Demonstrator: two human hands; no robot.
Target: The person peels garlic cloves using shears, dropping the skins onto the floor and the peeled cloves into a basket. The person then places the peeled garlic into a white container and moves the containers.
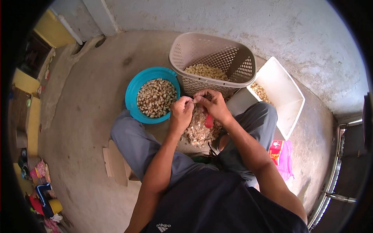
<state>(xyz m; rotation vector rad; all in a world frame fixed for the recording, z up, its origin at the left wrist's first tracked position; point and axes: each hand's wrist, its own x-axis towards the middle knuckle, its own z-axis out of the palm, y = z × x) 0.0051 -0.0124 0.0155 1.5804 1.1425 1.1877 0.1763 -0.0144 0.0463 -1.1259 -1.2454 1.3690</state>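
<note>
My left hand (182,112) is closed, thumb and fingertips pinching a small pale garlic clove (195,101). Right against it, the fingertips of my right hand (213,105) are bent in at the same clove. A red-handled tool (209,121) sticks out below my right palm; its working end is hidden by the fingers. Under both hands lies a heap of papery garlic skins (200,132). To the left, a blue basin (130,95) holds many unpeeled garlic cloves (155,97).
Just beyond my hands stands a tall beige perforated basket (211,40) with peeled cloves (208,72) inside. A white foam box (285,89) with more cloves leans at the right. Flattened cardboard (116,163) sits by my left leg, and a pink bag (285,157) lies right.
</note>
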